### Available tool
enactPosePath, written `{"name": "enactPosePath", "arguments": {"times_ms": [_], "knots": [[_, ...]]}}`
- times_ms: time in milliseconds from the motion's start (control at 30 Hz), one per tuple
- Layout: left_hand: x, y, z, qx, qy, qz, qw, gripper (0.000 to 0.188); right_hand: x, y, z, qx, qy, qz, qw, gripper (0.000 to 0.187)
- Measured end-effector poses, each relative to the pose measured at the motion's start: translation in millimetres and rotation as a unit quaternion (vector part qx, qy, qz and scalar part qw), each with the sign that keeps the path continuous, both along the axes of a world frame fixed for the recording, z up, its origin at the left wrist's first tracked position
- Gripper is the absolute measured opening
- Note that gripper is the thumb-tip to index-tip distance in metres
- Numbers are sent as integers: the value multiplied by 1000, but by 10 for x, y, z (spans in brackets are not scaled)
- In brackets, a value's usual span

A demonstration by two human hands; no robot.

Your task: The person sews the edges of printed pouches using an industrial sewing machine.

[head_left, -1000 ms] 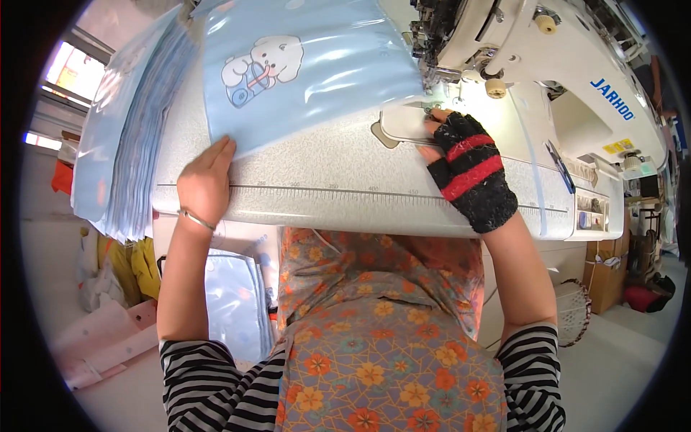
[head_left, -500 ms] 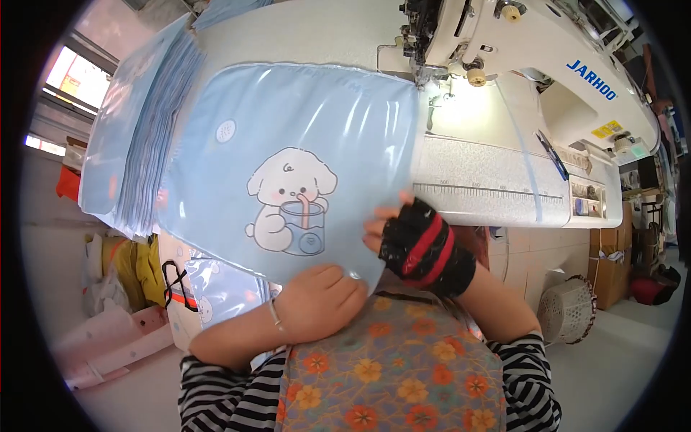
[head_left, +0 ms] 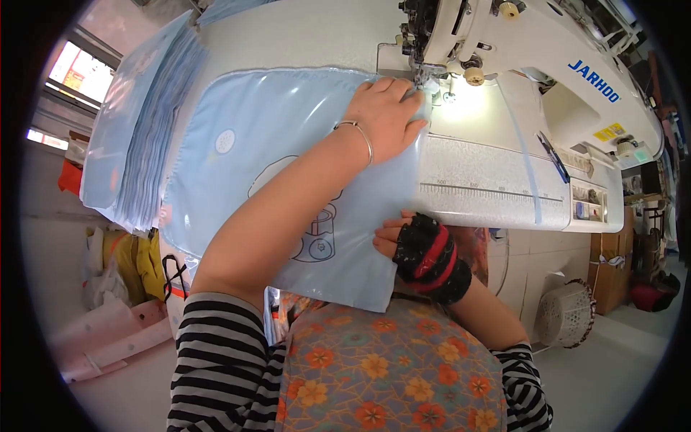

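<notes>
A glossy light-blue sheet (head_left: 237, 187), printed with a white puppy and a drinking glass, lies across the machine table. My left hand (head_left: 386, 119) rests palm down on its upper right corner, fingers stretched out, close beside the presser foot (head_left: 430, 81) of a white sewing machine (head_left: 543, 61). My left forearm covers most of the puppy. My right hand (head_left: 426, 255), in a black and red fingerless glove, grips the sheet's right edge lower down; its thumb is hidden. The sheet's lower corner hangs over the table edge against my flowered apron (head_left: 389, 367).
A thick stack of blue sheets (head_left: 137, 129) stands at the left. Blue-handled snips (head_left: 553, 156) lie right of a ruler scale (head_left: 497, 191), near a small parts tray (head_left: 588, 201). A white basket (head_left: 566, 315) and a cardboard box (head_left: 612, 266) stand lower right.
My left hand has gone from the sheet's lower edge up to the corner by the presser foot. My right hand has shifted slightly down and right, and the sheet's lower corner has moved toward me.
</notes>
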State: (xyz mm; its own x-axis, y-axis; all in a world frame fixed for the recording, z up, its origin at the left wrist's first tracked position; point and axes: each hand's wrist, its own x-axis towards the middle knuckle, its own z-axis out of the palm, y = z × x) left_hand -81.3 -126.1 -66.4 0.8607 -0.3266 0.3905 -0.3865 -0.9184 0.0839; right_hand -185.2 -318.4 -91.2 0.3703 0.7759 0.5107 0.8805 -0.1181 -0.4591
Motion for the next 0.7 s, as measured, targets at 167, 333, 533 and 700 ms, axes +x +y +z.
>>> {"name": "enactPosePath", "arguments": {"times_ms": [167, 333, 533, 700], "knots": [[-13, -69, 103, 35, 71, 15, 997, 46, 8, -35, -32, -2, 3, -3, 1000, 22], [-9, 9, -53, 20, 41, 0, 999, 51, 84, -14, -13, -21, 10, -13, 1000, 24], [-243, -25, -18, 22, 53, -13, 998, 59, 174, -20, 46, -39, -3, -26, 999, 29], [-635, -92, 2, 9, 147, -64, 987, 62, -135, -222, -170, 30, -82, -109, 990, 25]]}}
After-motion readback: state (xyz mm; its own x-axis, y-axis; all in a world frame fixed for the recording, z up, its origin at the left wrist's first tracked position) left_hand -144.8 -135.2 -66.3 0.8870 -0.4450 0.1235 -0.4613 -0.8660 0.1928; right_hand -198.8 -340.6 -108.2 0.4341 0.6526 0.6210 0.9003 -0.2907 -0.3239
